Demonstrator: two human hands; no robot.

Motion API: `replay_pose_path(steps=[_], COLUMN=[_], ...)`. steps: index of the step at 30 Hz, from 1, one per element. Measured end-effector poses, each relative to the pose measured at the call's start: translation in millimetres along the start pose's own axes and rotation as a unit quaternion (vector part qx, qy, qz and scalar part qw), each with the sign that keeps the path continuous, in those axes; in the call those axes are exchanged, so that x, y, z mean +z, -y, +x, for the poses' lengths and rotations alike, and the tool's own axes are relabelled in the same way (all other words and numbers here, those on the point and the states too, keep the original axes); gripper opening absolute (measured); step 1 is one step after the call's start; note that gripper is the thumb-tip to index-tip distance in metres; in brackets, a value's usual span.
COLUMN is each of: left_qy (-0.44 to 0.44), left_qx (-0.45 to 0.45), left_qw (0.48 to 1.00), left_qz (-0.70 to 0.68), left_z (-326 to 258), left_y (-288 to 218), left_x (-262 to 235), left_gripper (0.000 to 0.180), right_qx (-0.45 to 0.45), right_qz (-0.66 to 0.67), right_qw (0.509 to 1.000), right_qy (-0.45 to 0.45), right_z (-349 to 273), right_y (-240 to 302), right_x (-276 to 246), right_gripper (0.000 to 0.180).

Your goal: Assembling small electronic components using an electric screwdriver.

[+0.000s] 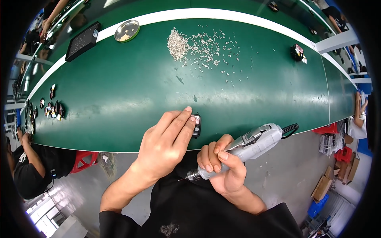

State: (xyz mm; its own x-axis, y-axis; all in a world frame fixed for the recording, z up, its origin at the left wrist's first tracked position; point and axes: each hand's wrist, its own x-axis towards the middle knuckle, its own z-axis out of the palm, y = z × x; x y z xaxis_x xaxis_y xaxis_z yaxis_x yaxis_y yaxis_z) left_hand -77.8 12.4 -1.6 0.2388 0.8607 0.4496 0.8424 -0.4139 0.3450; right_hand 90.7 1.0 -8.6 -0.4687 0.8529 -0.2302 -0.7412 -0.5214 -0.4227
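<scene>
My left hand [166,142] reaches over the green bench, its fingers together and holding a small black device [197,130] down near the front edge. The device has a pale top part with round spots, and the fingers hide its left side. In my right hand [224,166] is a grey electric screwdriver [258,144], gripped round its body. The screwdriver's thin bit points down and to the left, off the bench and over my dark clothing. A black coiled cable leaves its other end. Farther back lies a heap of small screws [177,44], with loose ones strewn to its right.
A black tray [82,41] and a round dish [127,31] stand at the back left. Several small black devices [54,110] lie at the left, and another black device [297,52] at the far right. A co-worker's arm [31,152] rests at the bench's left end.
</scene>
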Motion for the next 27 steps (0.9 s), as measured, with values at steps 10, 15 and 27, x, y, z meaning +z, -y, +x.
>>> replay_pose_path(steps=[10, 15, 27], left_qy=[0.035, 0.063, 0.117], left_qx=[0.07, 0.04, 0.048], left_qw=[0.996, 0.996, 0.992], left_qz=[0.044, 0.038, 0.01], left_z=[5.2, 5.0, -9.8], left_y=[-18.8, -25.0, -17.2], left_x=[0.8, -3.4, -7.4], left_gripper=[0.029, 0.029, 0.036], right_qx=[-0.019, -0.014, -0.133], right_qz=[-0.036, -0.052, -0.26], right_qw=[0.997, 0.997, 0.927], right_qy=[-0.072, -0.047, 0.234], right_z=[-5.9, -4.6, 61.9], right_y=[-7.5, -2.2, 89.1], right_x=[2.9, 0.0, 23.5], right_gripper=[0.008, 0.009, 0.013])
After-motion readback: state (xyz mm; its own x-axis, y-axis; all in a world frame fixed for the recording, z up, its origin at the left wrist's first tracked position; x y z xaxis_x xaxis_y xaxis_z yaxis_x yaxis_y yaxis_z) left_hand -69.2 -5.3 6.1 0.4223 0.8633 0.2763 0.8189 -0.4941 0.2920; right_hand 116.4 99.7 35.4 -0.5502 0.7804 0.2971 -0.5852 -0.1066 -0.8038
